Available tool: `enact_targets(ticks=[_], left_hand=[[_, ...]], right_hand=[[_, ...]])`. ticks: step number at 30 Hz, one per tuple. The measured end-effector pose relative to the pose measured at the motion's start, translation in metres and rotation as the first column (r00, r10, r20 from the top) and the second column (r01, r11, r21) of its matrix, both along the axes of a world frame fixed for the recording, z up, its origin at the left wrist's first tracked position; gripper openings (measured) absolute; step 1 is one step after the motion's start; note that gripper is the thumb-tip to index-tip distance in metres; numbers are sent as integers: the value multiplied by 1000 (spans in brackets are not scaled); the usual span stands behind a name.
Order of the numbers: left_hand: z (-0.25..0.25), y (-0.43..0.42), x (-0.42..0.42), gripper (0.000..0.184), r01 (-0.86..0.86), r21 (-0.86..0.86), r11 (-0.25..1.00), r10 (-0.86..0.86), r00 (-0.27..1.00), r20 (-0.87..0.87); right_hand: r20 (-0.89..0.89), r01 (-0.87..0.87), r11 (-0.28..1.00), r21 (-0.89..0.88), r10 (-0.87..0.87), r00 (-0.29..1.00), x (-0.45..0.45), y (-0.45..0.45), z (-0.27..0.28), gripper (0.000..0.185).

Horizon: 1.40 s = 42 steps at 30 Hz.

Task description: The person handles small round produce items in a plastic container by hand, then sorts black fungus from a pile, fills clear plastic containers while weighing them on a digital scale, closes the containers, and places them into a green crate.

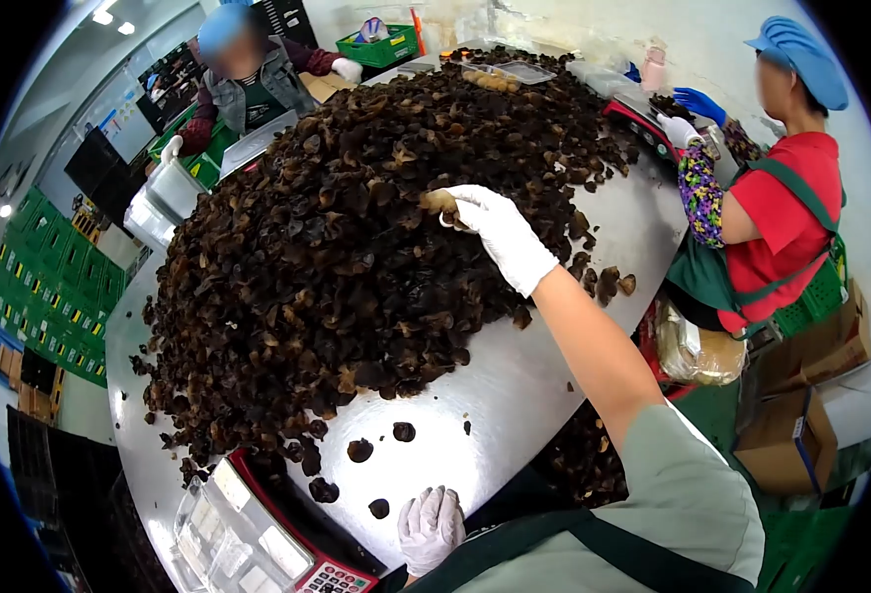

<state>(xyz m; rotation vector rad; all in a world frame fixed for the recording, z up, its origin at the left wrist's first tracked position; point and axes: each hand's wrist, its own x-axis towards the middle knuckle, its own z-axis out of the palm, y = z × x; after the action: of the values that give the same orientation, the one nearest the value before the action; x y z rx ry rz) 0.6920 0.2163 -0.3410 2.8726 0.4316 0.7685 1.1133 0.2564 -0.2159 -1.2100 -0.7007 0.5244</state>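
Note:
My right hand (500, 232), in a white glove, reaches over a large heap of dark wood ear mushrooms (327, 227). Pinched between its thumb and fingers is a pale brown mushroom piece (437, 202). Near the front edge of the metal table (495, 381), my left hand (431, 529) rests with its gloved fingers laid on the surface and nothing visible in them. A few single mushrooms (359, 451) lie between that hand and the heap.
A red scale (287, 529) with a clear tray stands at the front left. One co-worker (782, 198) works on the right beside another scale (643, 128); another (253, 89) is at the back left, near a white container (164, 193). Clear trays (524, 72) sit behind the heap.

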Motion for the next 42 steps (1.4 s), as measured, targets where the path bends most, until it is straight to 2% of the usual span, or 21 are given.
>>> enact_targets(ticks=[2,3,6,8,10,12,15,16,18,20,21,22,26,30,33,34,36,37,38,40,42], left_hand=[[0,0,0,42,12,13,1000,-12,1000,9],[1,0,0,42,8,27,1000,-8,1000,18],[2,0,1,43,23,-1,1000,-23,999,30],[-5,0,-3,41,29,10,1000,-30,999,35],[-11,3,-5,39,47,12,999,-47,999,25],[-15,2,-7,40,7,23,1000,-9,997,79],[-11,1,-3,36,24,18,1000,-26,996,90],[-7,1,-1,32,47,34,998,-50,994,99],[-6,1,-2,32,77,1,997,-77,995,61],[-8,2,-3,29,77,32,997,-77,997,14],[-7,3,-1,28,93,30,995,-93,996,16],[-7,3,-1,28,109,32,994,-109,994,15],[-12,5,-3,29,97,65,993,-100,994,42],[-13,6,0,34,113,14,994,-113,990,85],[-10,7,4,35,126,37,991,-129,986,108],[-11,8,3,35,152,10,988,-152,983,103],[-13,7,2,34,132,25,991,-134,986,97],[-14,6,2,34,118,56,991,-123,987,107],[-16,7,3,34,104,87,991,-114,986,119],[-23,9,-4,32,97,92,991,-107,989,106],[-32,9,-18,29,110,61,992,-110,994,-18]], right_hand=[[-231,-109,971,212,158,960,-12,-16,3,28],[-249,-175,942,288,250,936,-14,-24,2,29],[-175,-289,914,285,346,922,-20,-43,0,43],[-180,-186,948,259,237,955,-39,-63,1,45],[-85,-237,953,190,257,963,-50,-102,-1,33],[8,-269,959,-90,270,963,-53,-155,-13,34],[-94,-296,849,-439,284,954,-70,-235,-34,34],[-89,-270,753,-600,273,958,-75,-254,-38,28],[276,63,788,-612,138,951,-75,-283,-75,29],[476,367,662,-654,-17,879,-61,-296,-85,25],[682,617,581,-531,-141,718,-50,-298,-101,30],[771,757,446,-478,-199,604,-46,-294,-103,44],[716,741,376,-557,-235,657,-11,-253,-91,76],[725,684,402,-608,-69,685,13,-198,-94,90],[770,659,454,-599,103,630,9,-163,-98,86],[831,707,471,-527,113,544,7,-156,-106,66],[782,661,502,-558,53,620,18,-149,-115,37],[806,721,478,-503,-42,590,20,-143,-120,21],[808,720,482,-500,-41,588,24,-141,-124,21],[660,654,607,-451,-267,702,28,-139,-129,20],[679,691,601,-401,-311,665,31,-130,-124,25]])
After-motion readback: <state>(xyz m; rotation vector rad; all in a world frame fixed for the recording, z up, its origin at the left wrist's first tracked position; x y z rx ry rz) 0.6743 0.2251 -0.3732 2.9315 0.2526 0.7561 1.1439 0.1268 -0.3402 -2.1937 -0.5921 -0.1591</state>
